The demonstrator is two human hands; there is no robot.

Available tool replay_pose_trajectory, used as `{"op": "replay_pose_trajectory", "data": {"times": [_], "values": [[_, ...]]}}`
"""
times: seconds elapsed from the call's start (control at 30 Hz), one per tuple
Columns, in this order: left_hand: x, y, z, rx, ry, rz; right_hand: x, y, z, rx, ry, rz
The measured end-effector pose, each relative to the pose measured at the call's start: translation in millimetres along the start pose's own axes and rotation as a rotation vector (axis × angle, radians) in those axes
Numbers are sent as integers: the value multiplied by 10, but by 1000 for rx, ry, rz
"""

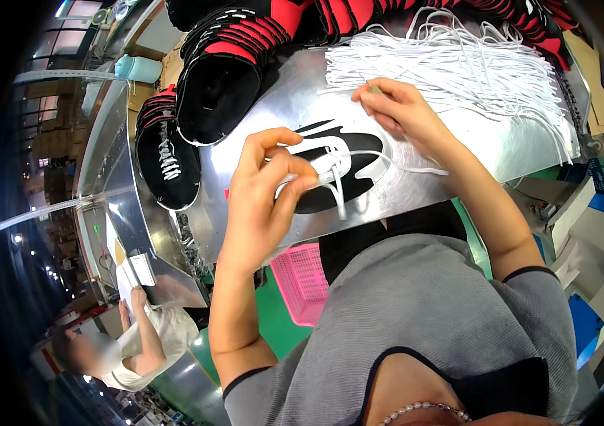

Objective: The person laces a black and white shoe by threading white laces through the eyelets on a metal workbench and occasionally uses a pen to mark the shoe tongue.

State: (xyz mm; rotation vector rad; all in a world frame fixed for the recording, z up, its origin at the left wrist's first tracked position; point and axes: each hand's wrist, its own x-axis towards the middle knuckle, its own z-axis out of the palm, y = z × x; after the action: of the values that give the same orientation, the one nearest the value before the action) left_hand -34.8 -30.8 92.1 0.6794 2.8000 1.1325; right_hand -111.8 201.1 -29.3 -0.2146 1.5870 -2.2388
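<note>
A flat black and white shoe upper [369, 144] lies on the metal tabletop in front of me. A white shoelace [416, 168] passes through its eyelet area; one end trails right, another hangs toward the near edge. My left hand [263, 188] is closed at the upper's left side, thumb and fingers pinching its white eyelet edge beside the lace. Above and right of the upper, my right hand [401, 113] is raised in a pinch. Something small and thin shows at its fingertips, too small to make out.
A thick bundle of white laces [444, 67] covers the far right of the table [259, 113]. Stacked black and red uppers [220, 92] line the far side, with a laced one [167, 160] at left. A pink basket [300, 280] stands below. Another person [142, 341] works at lower left.
</note>
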Motion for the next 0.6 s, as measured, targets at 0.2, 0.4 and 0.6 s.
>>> {"op": "replay_pose_trajectory", "data": {"times": [0.2,0.4,0.6], "values": [[245,-316,387,19,83,-3,-329,175,440,102,-117,102],[-151,-538,348,96,243,-217,-245,216,459,296,52,216],[-6,-940,425,-809,-221,-998,-166,396,694,39,197,152]]}}
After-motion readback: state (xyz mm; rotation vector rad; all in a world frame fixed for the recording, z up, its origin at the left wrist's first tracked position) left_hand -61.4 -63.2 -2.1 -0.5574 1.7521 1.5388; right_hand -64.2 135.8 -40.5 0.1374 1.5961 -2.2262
